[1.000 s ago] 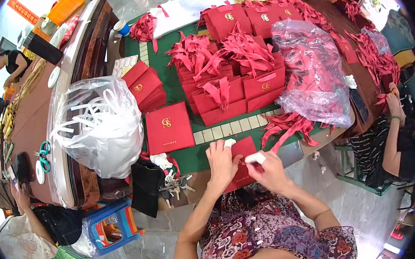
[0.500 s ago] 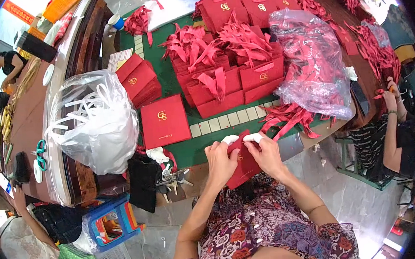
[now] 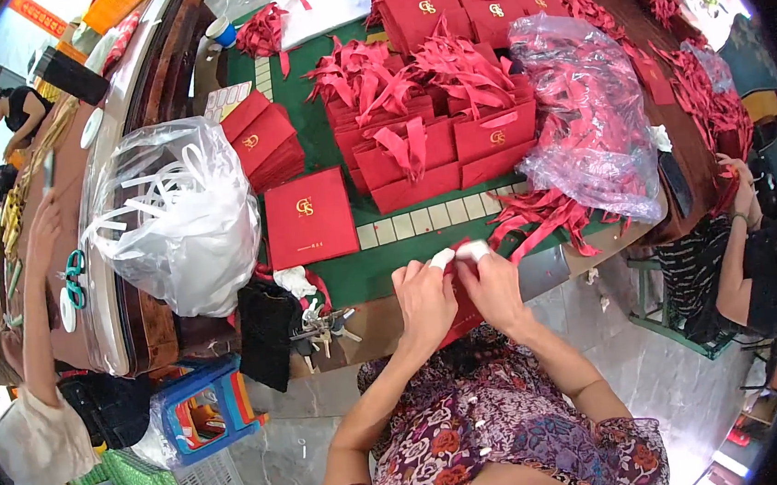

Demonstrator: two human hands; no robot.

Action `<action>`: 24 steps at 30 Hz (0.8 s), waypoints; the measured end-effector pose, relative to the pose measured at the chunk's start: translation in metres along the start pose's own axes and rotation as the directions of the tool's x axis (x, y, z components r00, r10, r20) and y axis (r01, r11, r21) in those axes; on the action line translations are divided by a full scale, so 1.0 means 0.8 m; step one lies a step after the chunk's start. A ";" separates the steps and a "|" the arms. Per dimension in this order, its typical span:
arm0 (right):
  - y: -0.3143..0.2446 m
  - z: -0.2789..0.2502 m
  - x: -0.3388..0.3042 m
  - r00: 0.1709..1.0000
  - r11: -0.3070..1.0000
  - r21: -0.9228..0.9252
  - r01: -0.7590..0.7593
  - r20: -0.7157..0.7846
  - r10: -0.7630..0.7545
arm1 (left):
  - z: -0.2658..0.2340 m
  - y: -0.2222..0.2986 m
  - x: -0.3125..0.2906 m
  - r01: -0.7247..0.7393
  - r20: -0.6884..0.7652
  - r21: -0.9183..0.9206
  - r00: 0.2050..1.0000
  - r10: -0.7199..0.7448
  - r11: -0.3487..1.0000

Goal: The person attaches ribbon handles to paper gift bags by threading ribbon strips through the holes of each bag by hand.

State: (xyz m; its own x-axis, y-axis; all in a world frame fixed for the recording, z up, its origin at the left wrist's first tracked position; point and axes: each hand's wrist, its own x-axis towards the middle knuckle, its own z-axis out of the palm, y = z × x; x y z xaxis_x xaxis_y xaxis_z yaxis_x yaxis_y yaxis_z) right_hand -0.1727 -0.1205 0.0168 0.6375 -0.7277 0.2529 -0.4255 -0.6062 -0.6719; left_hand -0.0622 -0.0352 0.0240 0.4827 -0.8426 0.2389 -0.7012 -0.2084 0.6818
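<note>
1. Ribboned red bags (image 3: 481, 137) at your 12 o'clock, grouped tight, presumably to save room
2. Clear sack of red ribbons (image 3: 586, 125) at 1 o'clock, likely parked within reach
3. Flat red bag (image 3: 465, 314) at the pile's 6 o'clock, held from both sides, apparently for steadiness
4. Left hand (image 3: 428, 300), right hand (image 3: 492, 285): fingers clamped on its upper part, exact pinch hidden; white-wrapped tips (image 3: 443, 258) closer together than half a second ago

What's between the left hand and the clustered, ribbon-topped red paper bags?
Head view: a row of cream rectangular tiles on green tabletop separates left hand from bags.
</note>
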 end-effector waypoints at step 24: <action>0.031 -0.045 0.043 0.972 0.980 0.185 0.068 0.209 -0.107 | -0.001 -0.014 0.005 -0.061 -0.035 0.019 0.997 0.062 0.998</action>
State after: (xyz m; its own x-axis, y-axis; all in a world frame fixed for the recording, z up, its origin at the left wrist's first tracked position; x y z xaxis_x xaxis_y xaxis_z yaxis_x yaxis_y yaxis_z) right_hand -0.1845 -0.1717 0.0335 0.7993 -0.5757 0.1724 -0.2549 -0.5845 -0.7703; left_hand -0.0519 -0.0362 0.0181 0.4564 -0.8361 0.3044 -0.7391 -0.1658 0.6529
